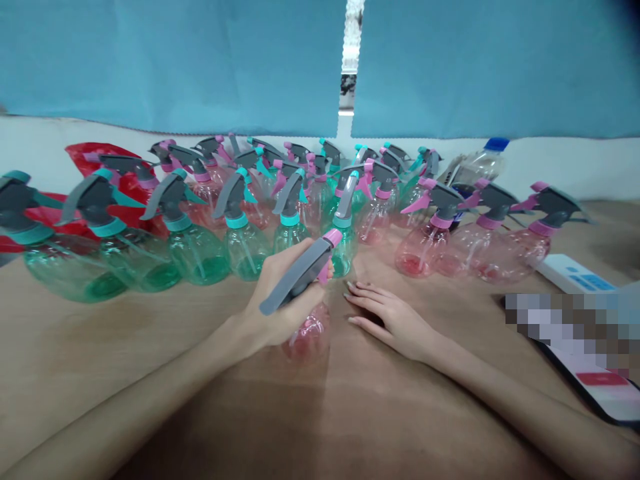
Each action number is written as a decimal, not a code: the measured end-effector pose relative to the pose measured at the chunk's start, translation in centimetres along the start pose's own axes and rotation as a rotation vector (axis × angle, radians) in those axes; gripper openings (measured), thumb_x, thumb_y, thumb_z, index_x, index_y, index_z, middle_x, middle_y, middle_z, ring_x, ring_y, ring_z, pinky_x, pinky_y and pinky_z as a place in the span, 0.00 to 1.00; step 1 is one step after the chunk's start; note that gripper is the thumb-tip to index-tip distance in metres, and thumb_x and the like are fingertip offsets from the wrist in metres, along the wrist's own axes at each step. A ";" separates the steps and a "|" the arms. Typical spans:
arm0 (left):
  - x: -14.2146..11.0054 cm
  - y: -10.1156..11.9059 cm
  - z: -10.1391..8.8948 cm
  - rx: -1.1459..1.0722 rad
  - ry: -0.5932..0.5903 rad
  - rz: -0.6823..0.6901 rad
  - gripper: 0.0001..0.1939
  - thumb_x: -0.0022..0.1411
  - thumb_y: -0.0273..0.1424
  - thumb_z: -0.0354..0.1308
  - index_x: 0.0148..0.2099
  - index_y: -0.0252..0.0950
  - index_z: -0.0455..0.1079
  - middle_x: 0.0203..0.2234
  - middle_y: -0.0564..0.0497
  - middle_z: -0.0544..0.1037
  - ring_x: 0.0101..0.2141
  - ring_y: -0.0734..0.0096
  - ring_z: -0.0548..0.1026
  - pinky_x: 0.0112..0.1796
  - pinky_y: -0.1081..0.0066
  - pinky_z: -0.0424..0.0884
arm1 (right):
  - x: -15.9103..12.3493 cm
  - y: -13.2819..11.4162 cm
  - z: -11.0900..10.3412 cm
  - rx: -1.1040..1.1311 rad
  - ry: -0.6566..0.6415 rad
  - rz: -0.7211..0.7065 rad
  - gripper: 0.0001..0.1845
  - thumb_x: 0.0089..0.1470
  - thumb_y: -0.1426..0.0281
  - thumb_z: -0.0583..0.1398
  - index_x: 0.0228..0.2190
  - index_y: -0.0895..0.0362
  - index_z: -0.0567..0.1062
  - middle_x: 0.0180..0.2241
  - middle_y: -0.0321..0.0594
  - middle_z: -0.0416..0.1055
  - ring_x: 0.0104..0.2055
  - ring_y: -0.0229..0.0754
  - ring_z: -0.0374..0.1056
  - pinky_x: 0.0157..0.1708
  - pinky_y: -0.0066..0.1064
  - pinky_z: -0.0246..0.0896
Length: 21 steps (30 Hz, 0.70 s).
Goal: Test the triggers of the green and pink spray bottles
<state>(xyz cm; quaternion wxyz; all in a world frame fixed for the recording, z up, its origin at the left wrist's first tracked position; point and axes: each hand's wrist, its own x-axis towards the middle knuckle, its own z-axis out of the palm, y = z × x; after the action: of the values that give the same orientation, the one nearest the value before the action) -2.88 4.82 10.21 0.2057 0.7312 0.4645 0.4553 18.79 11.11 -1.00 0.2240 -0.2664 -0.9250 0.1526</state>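
Wood-brown tabletop: one rounded clear-pink plastic spray bottle, grey-headed, front centre. Left hand: wrapped round its neck. Right hand: empty, palm down, near. I'd hold it upright, pink trigger unsqueezed.

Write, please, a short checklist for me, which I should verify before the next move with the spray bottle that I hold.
1. Left grip closed around the upper part of the pink spray bottle: ok.
2. Right grip free: ok, it holds nothing and lies palm down at the tabletop.
3. Right grip apart from the front pink bottle on its right: ok, tabletop shows between them.
4. Collar of the held bottle seated on its neck: cannot tell, the hand hides it.
5. Base of the held bottle touching the tabletop: cannot tell.
6. Pink nozzle apart from the green bottle behind: cannot tell, they overlap in view.
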 end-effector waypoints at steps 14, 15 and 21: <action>-0.2 0.5 0.0 -0.019 0.016 -0.080 0.17 0.47 0.23 0.49 0.41 0.38 0.69 0.22 0.58 0.61 0.21 0.75 0.55 0.24 0.72 0.55 | 0.0 -0.1 -0.1 -0.047 -0.040 0.003 0.23 0.63 0.59 0.53 0.54 0.58 0.71 0.58 0.47 0.66 0.62 0.50 0.59 0.61 0.48 0.56; -0.2 0.5 0.1 -0.021 0.020 -0.084 0.18 0.48 0.23 0.49 0.42 0.37 0.70 0.22 0.58 0.61 0.21 0.75 0.56 0.24 0.72 0.56 | 0.0 0.0 -0.1 -0.047 -0.041 0.000 0.23 0.63 0.59 0.53 0.54 0.58 0.71 0.58 0.48 0.66 0.62 0.50 0.59 0.61 0.48 0.56; -0.3 0.5 0.1 -0.014 0.036 -0.087 0.21 0.49 0.23 0.49 0.45 0.37 0.71 0.25 0.56 0.66 0.23 0.75 0.59 0.25 0.72 0.57 | 0.0 0.1 0.0 -0.024 -0.017 0.002 0.23 0.62 0.59 0.54 0.54 0.56 0.71 0.57 0.47 0.68 0.61 0.51 0.60 0.60 0.50 0.56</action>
<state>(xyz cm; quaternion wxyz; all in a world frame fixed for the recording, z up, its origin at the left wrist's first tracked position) -2.61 4.35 10.36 0.2220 0.7003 0.4965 0.4624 18.81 11.15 -1.05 0.2126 -0.2686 -0.9284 0.1438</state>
